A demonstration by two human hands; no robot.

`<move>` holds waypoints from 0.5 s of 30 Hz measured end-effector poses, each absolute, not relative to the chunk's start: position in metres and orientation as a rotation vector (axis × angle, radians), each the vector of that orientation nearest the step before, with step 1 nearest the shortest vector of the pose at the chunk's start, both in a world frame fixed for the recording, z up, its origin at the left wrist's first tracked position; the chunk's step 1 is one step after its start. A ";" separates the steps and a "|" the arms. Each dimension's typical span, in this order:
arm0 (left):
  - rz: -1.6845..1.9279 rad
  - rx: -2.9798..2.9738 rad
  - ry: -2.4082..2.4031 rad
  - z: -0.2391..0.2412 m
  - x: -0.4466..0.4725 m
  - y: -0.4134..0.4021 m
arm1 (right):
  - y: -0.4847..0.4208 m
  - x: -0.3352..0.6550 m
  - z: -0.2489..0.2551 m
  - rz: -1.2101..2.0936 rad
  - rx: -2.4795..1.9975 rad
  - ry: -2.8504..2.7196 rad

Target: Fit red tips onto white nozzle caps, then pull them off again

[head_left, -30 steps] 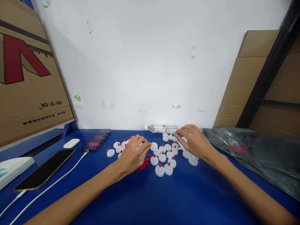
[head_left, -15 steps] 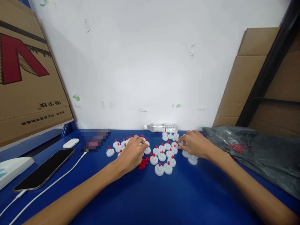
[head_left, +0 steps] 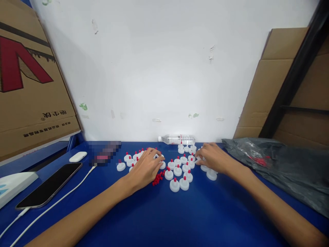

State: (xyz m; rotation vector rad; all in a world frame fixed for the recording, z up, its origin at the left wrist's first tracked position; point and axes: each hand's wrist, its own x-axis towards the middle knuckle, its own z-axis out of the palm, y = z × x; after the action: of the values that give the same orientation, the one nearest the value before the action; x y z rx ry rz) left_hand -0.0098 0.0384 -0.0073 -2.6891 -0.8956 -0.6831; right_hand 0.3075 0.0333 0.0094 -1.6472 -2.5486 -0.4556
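My left hand (head_left: 147, 168) reaches over a group of white plastic caps with red tips (head_left: 121, 166) left of centre. Its thumb and index finger come together in a pinch; whatever sits between them is too small or hidden to make out. Just beside its wrist lies a small pile of loose red tips (head_left: 157, 178). My right hand (head_left: 211, 157) is closed on a tilted white cap (head_left: 197, 161), partly hidden by the fingers. Beneath that hand are more white caps (head_left: 211, 175), with no red tips visible. Between both hands stand several red-tipped caps (head_left: 177, 170).
A clear plastic bottle (head_left: 177, 139) lies along the wall. Leftward are a phone (head_left: 48, 185) with a white cable, a white case (head_left: 77, 157) and a cardboard box (head_left: 33, 103). A dark plastic bag (head_left: 288, 171) covers the right side of the blue table (head_left: 164, 219).
Both hands stay almost in place. The fingers of my right hand have shifted slightly, and a white cap now shows tilted at their tips.
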 end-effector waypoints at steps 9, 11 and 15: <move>-0.458 -2.707 -0.825 -0.016 -0.015 0.039 | 0.022 0.298 0.026 -0.583 -1.607 -2.469; -0.433 -2.705 -0.831 -0.017 -0.016 0.040 | 0.023 0.298 0.024 -0.598 -1.589 -2.469; -0.466 -2.701 -0.813 -0.017 -0.015 0.041 | 0.025 0.298 0.020 -0.657 -1.514 -2.440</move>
State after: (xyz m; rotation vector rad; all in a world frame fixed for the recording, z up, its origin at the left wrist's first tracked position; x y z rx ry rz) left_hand -0.0153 0.0414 -0.0168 -2.7006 -0.8133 -0.4663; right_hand 0.2979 0.0250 0.0201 -1.5137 -2.4398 -0.6573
